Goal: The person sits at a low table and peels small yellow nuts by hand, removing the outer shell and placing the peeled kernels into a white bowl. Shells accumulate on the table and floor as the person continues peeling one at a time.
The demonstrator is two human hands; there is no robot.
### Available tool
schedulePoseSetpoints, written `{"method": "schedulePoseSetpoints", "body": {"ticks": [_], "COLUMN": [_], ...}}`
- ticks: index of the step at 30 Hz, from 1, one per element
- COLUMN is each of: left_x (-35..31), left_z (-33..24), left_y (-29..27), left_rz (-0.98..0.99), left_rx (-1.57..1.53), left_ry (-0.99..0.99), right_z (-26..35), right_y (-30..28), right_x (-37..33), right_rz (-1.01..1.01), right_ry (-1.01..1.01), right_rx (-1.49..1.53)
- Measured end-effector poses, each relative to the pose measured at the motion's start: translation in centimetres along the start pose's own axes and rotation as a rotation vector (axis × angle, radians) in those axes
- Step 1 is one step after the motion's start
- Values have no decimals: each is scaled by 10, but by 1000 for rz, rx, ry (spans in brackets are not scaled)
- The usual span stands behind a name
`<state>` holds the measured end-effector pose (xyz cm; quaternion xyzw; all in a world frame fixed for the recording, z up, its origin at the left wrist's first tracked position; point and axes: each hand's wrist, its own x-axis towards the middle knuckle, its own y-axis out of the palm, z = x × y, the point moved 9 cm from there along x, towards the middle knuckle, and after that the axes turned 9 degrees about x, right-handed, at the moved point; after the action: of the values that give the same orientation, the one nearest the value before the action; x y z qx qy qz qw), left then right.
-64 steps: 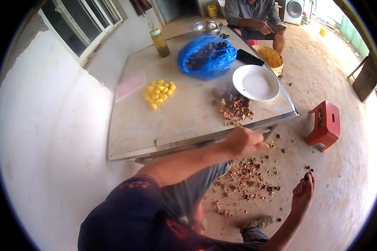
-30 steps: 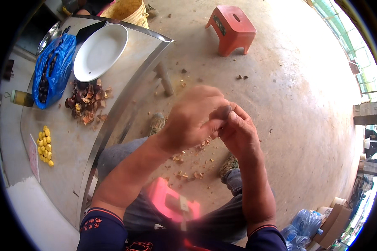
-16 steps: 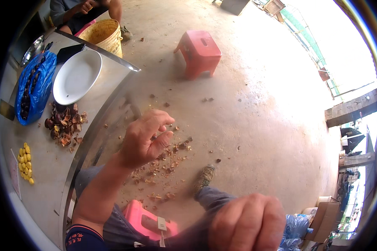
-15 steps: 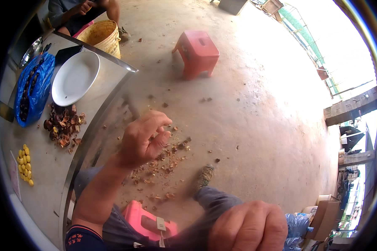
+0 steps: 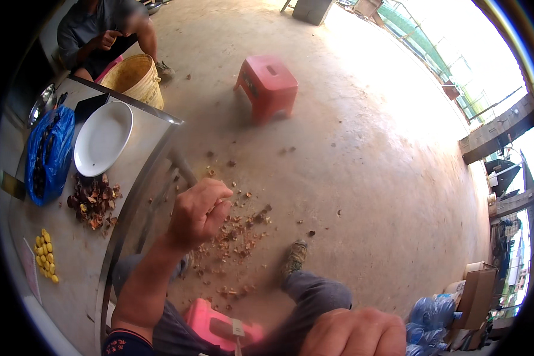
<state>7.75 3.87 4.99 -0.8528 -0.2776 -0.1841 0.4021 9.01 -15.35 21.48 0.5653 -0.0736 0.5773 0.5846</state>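
My left hand (image 5: 199, 215) is held above the floor beside the table edge, its fingers curled in and the thumb pressed against them. Whatever it pinches, if anything, is hidden. Close to the lower rim, my right hand (image 5: 356, 333) is closed with its knuckles up; its palm side is out of sight. Below the left hand, broken brown shells (image 5: 243, 234) are scattered over the concrete. On the table lie a heap of dark brown shells (image 5: 94, 202) and a small group of peeled yellow kernels (image 5: 45, 255).
The table (image 5: 154, 133) also bears a white oval plate (image 5: 104, 139) and a blue plastic bag (image 5: 48, 157) of dark nuts. Beyond are a yellowish bucket (image 5: 133, 80), a seated person (image 5: 92, 41) and a red stool (image 5: 268, 86). A pink stool (image 5: 219, 326) is between my legs; water bottles (image 5: 427, 320) stand at right.
The view has tilted up, so the surroundings sit lower in the picture. My left hand's fingers have drawn in closer to the thumb. The right hand stays closed, a little lower.
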Motion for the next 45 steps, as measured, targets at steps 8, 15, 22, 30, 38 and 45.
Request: {"method": "schedulePoseSetpoints", "body": {"ticks": [8,15,22,30,38,45], "left_x": [0,3,-3,2,-1,-3], "left_z": [-2,-5,1,-7,0,5], "left_y": [2,3,6,13,9,3], "left_rz": [7,-26,41,29,37,14], "left_rx": [-22,-16,-12,-44,-72,-63], "left_ry": [-13,38,8,30,-40,20], "right_z": [8,17,23,31,-39,-71], "right_y": [5,13,14,14,-172,-185], "right_x": [6,-6,-7,-10,-62,-74], "right_rz": [406,107,343,22,-797,-851], "right_ry": [-423,-236,-557,-99,145,234], "right_rx": [61,-97,-191,-272,371,435]}}
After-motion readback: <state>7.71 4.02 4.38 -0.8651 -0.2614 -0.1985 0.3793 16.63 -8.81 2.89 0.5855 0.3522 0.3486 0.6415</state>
